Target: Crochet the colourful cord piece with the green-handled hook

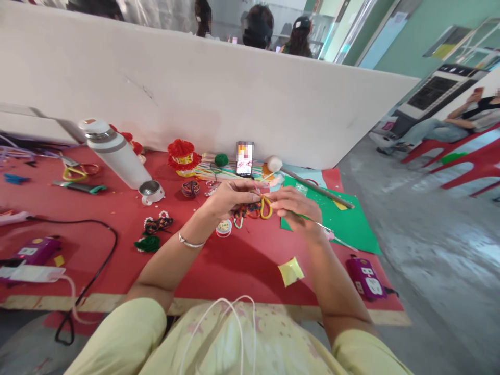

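My left hand [233, 198] is closed in a pinch on a piece of multicoloured yarn work [247, 210], which hangs below its fingers. Close beside it, my right hand [300, 209] is closed around a thin rod [325, 227] like a crochet hook; its tip is hidden near the yarn. A yellow loop [266, 208], like a scissor handle, shows between the hands; I cannot tell whether either hand touches it. Under the left hand stands a small round spool-like container [224, 228]. A lit phone [244, 158] leans upright behind the hands.
A white bottle [117, 156] and metal cup [151, 191] stand left, near a multicoloured yarn ball [190, 189] and scissors [76, 172]. A stick with a white head [312, 182] crosses green sheets [351, 224]. A yellow packet [291, 272] and purple socket box [366, 278] lie right.
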Action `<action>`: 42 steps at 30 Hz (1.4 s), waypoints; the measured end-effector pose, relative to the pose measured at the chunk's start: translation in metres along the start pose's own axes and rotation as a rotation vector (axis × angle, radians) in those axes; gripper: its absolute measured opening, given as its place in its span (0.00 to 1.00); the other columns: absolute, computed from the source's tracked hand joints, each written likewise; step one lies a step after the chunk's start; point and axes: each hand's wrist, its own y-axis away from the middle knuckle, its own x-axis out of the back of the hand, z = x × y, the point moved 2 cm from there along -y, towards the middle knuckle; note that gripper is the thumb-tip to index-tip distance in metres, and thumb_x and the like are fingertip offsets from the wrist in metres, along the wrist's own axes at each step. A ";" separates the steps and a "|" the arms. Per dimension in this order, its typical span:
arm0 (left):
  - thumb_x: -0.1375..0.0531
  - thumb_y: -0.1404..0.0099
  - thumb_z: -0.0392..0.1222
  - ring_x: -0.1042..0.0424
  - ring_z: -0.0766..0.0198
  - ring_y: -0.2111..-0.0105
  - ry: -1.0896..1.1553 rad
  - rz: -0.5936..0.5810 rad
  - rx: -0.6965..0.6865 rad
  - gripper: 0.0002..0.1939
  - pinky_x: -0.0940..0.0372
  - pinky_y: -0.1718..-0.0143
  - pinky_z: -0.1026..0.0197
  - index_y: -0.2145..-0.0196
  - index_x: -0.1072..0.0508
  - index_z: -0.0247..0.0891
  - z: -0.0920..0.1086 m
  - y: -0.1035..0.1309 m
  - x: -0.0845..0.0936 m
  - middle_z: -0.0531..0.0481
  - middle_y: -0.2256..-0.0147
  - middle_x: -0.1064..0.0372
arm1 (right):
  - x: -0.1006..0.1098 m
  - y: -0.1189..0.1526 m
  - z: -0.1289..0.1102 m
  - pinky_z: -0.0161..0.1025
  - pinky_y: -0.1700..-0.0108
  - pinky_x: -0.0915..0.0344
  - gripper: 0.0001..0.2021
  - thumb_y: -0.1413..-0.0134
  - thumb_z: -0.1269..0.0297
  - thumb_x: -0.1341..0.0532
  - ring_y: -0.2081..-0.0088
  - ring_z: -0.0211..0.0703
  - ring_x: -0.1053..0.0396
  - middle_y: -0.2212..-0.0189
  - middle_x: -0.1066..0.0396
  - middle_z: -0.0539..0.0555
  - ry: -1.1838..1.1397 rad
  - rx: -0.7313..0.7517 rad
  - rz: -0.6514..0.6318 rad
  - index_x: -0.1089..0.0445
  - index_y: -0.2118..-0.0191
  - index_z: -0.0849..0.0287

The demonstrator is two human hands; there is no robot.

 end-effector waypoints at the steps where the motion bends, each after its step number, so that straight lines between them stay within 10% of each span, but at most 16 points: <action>1: 0.20 0.54 0.36 0.33 0.74 0.82 -0.020 -0.018 0.009 0.20 0.42 0.83 0.70 0.61 0.12 0.37 0.001 0.000 0.001 0.52 0.75 0.23 | 0.001 -0.001 -0.001 0.57 0.48 0.23 0.12 0.34 0.61 0.34 0.51 0.50 0.18 0.48 0.16 0.50 0.002 0.003 -0.020 0.20 0.48 0.39; 14: 0.22 0.52 0.41 0.40 0.75 0.85 -0.146 -0.250 0.096 0.19 0.53 0.86 0.69 0.60 0.12 0.38 0.003 -0.005 0.000 0.47 0.73 0.20 | 0.006 -0.003 0.001 0.56 0.48 0.23 0.08 0.32 0.56 0.35 0.55 0.50 0.17 0.56 0.14 0.52 -0.319 -0.131 -0.024 0.18 0.54 0.44; 21: 0.23 0.52 0.36 0.25 0.69 0.73 -0.148 0.241 -0.393 0.20 0.29 0.70 0.67 0.58 0.13 0.37 -0.020 -0.006 -0.019 0.52 0.70 0.19 | -0.041 0.017 0.010 0.52 0.49 0.22 0.14 0.35 0.64 0.33 0.51 0.50 0.21 0.52 0.19 0.55 0.257 0.015 0.344 0.20 0.47 0.44; 27: 0.22 0.52 0.41 0.24 0.68 0.74 0.052 0.270 -0.210 0.18 0.32 0.74 0.68 0.62 0.14 0.37 -0.023 -0.002 -0.020 0.50 0.68 0.18 | -0.054 0.019 0.010 0.53 0.48 0.20 0.16 0.35 0.65 0.33 0.51 0.51 0.19 0.50 0.18 0.55 0.344 0.105 0.457 0.22 0.44 0.42; 42: 0.24 0.53 0.35 0.24 0.66 0.79 -0.100 -0.076 0.108 0.12 0.32 0.80 0.67 0.67 0.14 0.35 0.000 -0.008 0.013 0.47 0.74 0.19 | 0.006 0.003 0.001 0.50 0.44 0.22 0.16 0.35 0.68 0.33 0.47 0.49 0.18 0.46 0.17 0.53 -0.097 -0.061 -0.055 0.20 0.45 0.42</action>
